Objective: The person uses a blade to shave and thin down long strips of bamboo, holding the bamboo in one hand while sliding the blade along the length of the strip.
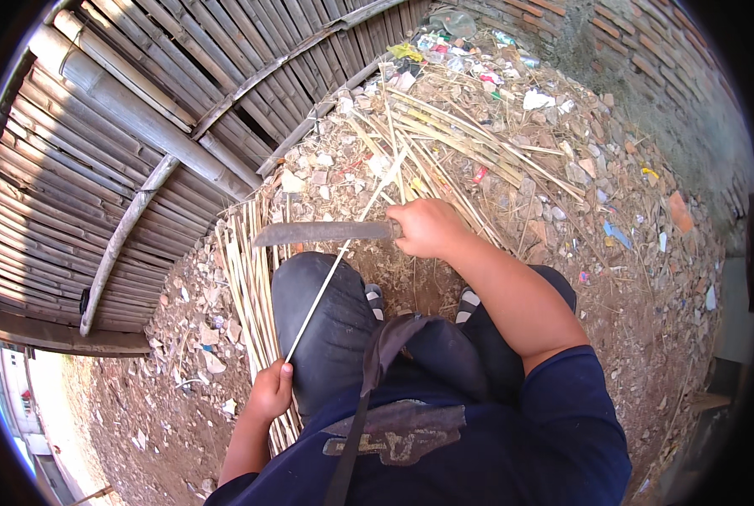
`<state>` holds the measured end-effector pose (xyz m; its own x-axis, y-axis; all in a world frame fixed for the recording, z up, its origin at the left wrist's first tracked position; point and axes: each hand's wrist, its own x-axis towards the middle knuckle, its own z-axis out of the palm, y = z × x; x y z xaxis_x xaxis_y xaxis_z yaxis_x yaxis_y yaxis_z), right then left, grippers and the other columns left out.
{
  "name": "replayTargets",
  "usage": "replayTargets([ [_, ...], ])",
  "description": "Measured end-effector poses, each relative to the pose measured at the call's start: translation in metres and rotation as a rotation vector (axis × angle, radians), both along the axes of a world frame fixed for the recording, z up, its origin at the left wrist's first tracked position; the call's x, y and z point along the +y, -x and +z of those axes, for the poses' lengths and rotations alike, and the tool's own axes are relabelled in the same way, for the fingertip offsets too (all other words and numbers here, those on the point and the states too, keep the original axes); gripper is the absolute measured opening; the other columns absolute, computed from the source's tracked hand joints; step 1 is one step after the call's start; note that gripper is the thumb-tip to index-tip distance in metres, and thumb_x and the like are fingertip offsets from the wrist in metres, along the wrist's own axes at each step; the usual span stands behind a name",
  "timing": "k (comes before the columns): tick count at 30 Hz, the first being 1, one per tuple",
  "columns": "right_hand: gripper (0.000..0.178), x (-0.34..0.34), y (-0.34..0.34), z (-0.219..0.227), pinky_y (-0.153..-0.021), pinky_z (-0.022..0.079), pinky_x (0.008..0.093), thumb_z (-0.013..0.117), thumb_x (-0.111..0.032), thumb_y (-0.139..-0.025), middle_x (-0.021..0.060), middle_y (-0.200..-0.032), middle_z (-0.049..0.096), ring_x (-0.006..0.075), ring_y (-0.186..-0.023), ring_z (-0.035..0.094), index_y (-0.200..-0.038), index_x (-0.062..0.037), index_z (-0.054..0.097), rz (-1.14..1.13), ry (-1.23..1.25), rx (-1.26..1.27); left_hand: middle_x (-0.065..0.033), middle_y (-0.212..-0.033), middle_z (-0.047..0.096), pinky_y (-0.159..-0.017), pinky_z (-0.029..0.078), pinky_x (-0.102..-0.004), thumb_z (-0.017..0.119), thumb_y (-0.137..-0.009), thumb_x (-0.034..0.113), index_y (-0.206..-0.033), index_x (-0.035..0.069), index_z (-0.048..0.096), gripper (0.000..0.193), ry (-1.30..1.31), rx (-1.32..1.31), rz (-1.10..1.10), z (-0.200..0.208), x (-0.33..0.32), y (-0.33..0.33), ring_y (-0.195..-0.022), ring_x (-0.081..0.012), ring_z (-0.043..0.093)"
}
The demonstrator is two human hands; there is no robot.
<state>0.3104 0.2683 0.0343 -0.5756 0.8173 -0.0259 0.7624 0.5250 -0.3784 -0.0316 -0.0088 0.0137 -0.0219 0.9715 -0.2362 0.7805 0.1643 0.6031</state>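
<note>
My right hand [427, 228] is closed round the handle of a machete [326, 233], whose broad dull blade points left above my knee. Low on the left, my left hand [271, 391] grips the near end of a thin pale bamboo strip [316, 302]. That strip slants up and away past the machete; the blade crosses it, but I cannot tell whether the two touch. Beside my left leg lies a bundle of similar bamboo strips [247, 287], running along the ground and partly hidden by my left hand and arm.
More split bamboo strips [461, 139] lie scattered ahead on rubble-strewn ground. Plastic litter [453, 55] gathers at the far end. A bamboo slat wall [141, 126] with poles stands on the left, a brick wall [646, 59] on the right. Loose stones and brick pieces [680, 212] lie around.
</note>
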Motion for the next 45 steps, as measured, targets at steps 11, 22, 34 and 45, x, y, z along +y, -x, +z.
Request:
replayTargets([
  [11,0.035,0.016,-0.015,-0.011,-0.077,0.055,0.0482,0.072,-0.024,-0.079,0.0165,-0.088,0.072,0.0362,-0.087,0.07,-0.112,-0.0137,0.07,-0.338,0.086,0.118,-0.0263,-0.068,0.056,-0.062,0.046,-0.0492,0.044,-0.108,0.033,-0.086,-0.001,0.053,0.041,-0.006,0.002,-0.02,0.004,0.008,0.001,-0.066,-0.0477,0.058],
  [22,0.031,0.021,-0.029,-0.007,-0.079,0.056,0.0488,0.071,-0.025,-0.077,0.0164,-0.091,0.072,0.0366,-0.09,0.071,-0.106,-0.0127,0.069,-0.422,0.114,0.038,-0.0286,-0.069,0.058,-0.063,0.045,-0.0538,0.045,-0.107,0.032,-0.085,0.0,0.054,0.04,0.003,0.141,-0.046,0.016,0.021,-0.004,-0.07,-0.0519,0.059],
  [34,0.025,0.019,-0.027,-0.01,-0.075,0.056,0.0497,0.068,-0.02,-0.077,0.0157,-0.085,0.072,0.0373,-0.081,0.071,-0.101,-0.0119,0.069,-0.258,0.04,0.006,-0.0273,-0.07,0.059,-0.063,0.047,-0.0528,0.047,-0.106,0.035,-0.084,0.0,0.056,0.043,-0.012,0.165,-0.057,0.008,0.016,0.002,-0.07,-0.0508,0.06],
  [45,0.022,-0.001,-0.01,-0.001,-0.073,0.056,0.0483,0.069,-0.02,-0.075,0.0136,-0.082,0.071,0.0364,-0.083,0.071,-0.096,-0.014,0.07,0.014,-0.067,-0.083,-0.0267,-0.07,0.06,-0.064,0.047,-0.053,0.047,-0.106,0.034,-0.082,0.0,0.055,0.042,0.007,0.166,-0.036,0.02,0.019,-0.005,-0.071,-0.0498,0.061],
])
